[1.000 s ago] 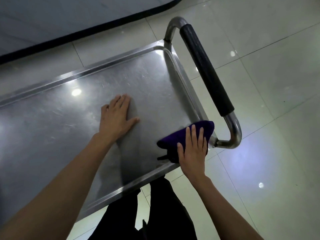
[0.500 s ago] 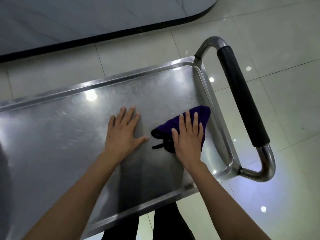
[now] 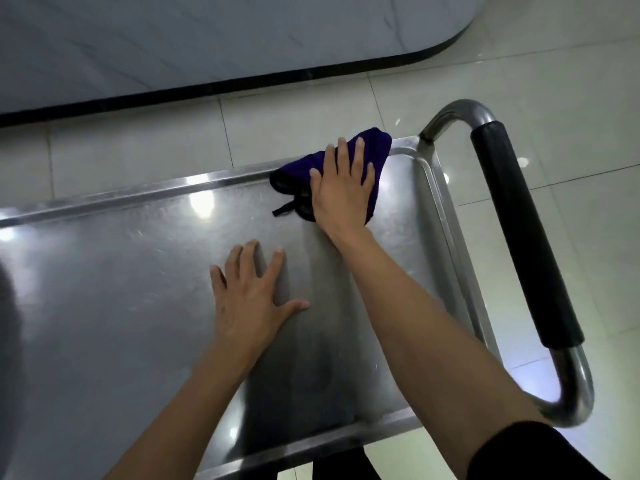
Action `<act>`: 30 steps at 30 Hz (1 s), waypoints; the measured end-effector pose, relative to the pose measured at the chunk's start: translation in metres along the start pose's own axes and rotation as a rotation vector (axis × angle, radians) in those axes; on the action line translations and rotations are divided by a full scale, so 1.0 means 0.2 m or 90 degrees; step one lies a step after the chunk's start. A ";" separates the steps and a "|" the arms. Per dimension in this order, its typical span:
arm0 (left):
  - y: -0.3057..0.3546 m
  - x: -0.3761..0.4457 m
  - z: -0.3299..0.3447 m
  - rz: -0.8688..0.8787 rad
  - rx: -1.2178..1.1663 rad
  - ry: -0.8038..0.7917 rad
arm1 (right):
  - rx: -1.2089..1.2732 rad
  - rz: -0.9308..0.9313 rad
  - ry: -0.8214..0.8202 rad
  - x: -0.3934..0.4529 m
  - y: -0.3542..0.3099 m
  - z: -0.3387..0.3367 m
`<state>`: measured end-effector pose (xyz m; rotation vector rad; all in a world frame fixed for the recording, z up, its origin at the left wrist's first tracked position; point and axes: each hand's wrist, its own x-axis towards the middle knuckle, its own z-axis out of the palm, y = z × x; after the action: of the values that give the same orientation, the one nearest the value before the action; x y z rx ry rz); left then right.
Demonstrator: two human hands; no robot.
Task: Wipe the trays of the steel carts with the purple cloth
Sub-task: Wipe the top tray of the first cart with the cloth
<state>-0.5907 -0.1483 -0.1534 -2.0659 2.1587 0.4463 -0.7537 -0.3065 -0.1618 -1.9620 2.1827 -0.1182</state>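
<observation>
The steel cart's top tray [image 3: 114, 289] fills the lower left of the head view. A purple cloth [image 3: 375, 150] with dark edging lies at the tray's far right corner, partly over the far rim. My right hand [image 3: 341, 188] presses flat on the cloth with straight fingers. My left hand [image 3: 251, 296] rests flat on the bare tray, fingers spread, nearer to me and to the left of the cloth.
The cart's steel handle with a black grip [image 3: 519, 230] runs along the right side of the tray. Pale floor tiles [image 3: 571, 98] surround the cart. A grey counter with a black base strip [image 3: 207, 88] stands beyond the tray's far rim.
My right hand has slid the purple cloth from the tray's near right corner up to its far right corner. My left hand stays flat on the tray.
</observation>
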 end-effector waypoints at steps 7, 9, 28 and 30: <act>-0.01 0.02 0.00 -0.008 0.020 -0.005 | 0.039 -0.083 -0.031 -0.18 0.15 -0.02; 0.01 0.01 0.00 -0.007 0.020 -0.009 | 0.045 -0.082 -0.033 -0.30 0.21 -0.02; -0.01 -0.30 0.08 0.054 0.010 -0.090 | 0.028 -0.005 -0.069 -1.65 0.48 0.05; -0.01 -0.30 0.09 0.047 -0.005 -0.082 | 0.006 0.001 -0.063 -1.85 0.49 0.06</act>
<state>-0.5867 -0.0859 -0.1530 -1.9096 2.1665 0.5805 -0.8109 0.0714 -0.1574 -1.9190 2.1171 -0.0295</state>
